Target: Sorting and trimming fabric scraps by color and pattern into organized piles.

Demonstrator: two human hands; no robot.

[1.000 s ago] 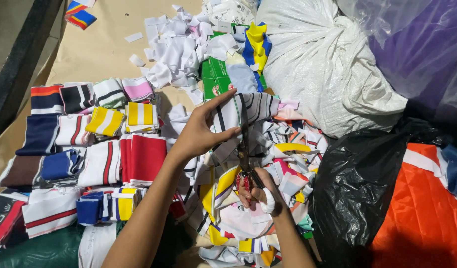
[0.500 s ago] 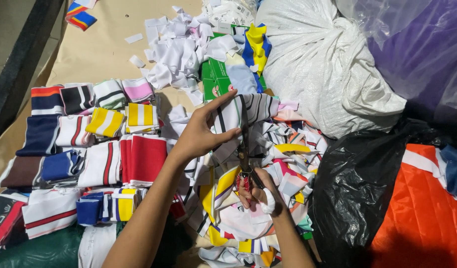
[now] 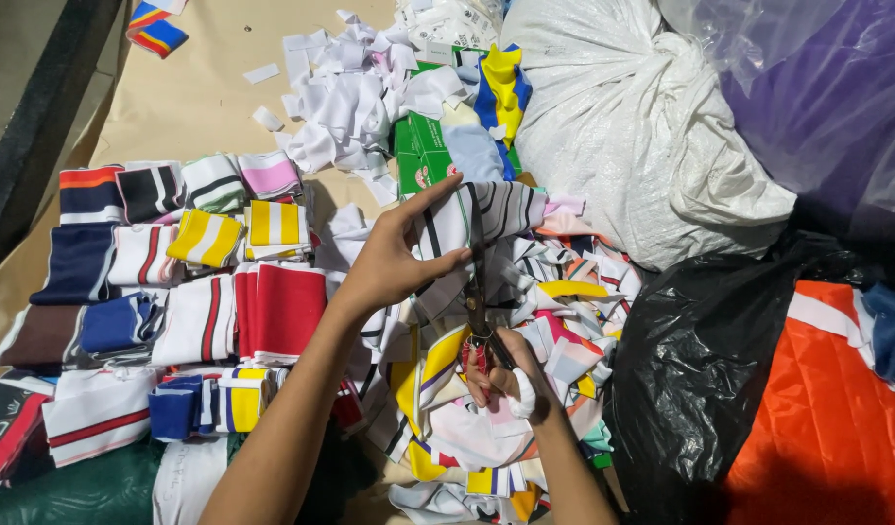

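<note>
Well, the biggest thing here is the white woven sack, knotted at its top, with a clear bag over purple cloth beside it and a black plastic bag lower down, next to orange quilted fabric. On the tan desk lie rows of folded striped knit bands (navy, red, yellow, pink), and above them a heap of white scraps against a green box. In the middle sits a jumble of striped offcuts.

The left hand is closed in a pinch on a grey-and-white striped strip, thumb on top, fingers spread along its edge, holding it up over the jumble. The right hand grips the scissors by their handles, a white wrap around one finger; the blades point away from the person and run up across the strip, just beside the left thumb. I cannot tell how far apart the blades are.
</note>
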